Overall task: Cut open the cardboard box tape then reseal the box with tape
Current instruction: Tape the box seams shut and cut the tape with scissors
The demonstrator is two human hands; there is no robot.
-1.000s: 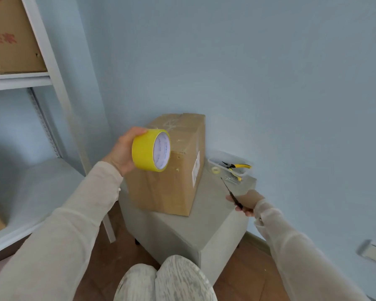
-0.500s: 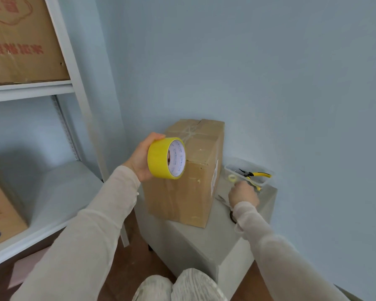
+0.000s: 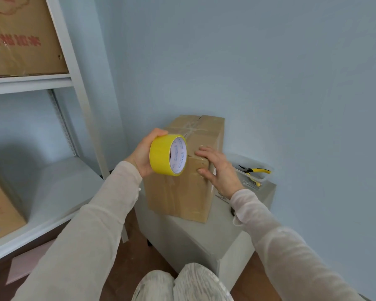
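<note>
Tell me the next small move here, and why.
Probably move the right hand to the yellow tape roll and peel up its end: the left hand grips it by the cardboard box, no strip is out, the right holds nothing.

At frame centre, a left hand (image 3: pixel 142 158) is gripping a yellow tape roll (image 3: pixel 161 158) before a cardboard box (image 3: pixel 178 192) sitting on a grey bench (image 3: pixel 204 235). The right hand (image 3: pixel 220 172) is resting spread fingers (image 3: pixel 204 154) on the box's corner. Pliers (image 3: pixel 259 170) are lying in a clear tray (image 3: pixel 264 178).
</note>
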